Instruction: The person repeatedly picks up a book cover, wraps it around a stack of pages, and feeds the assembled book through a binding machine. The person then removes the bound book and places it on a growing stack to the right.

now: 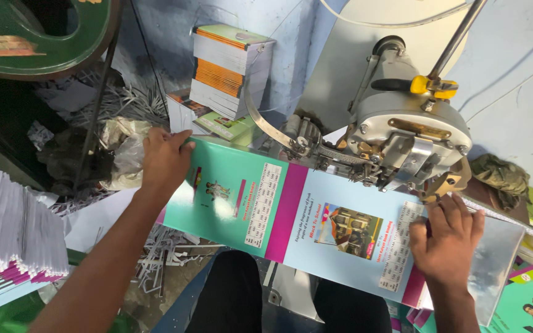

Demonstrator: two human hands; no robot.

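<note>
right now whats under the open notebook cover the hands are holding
Under the notebook cover, only the person's dark trousers and paper scraps on the floor show below its edge. Whatever supports its middle is covered.

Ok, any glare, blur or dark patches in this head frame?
Head view: white glare patches on the glossy cover sheet near the left hand; right hand sharp enough; the shiny sheet at right reflects light; upper-left corner falls into deep shadow; edges bend slightly from the wide lens.
</note>
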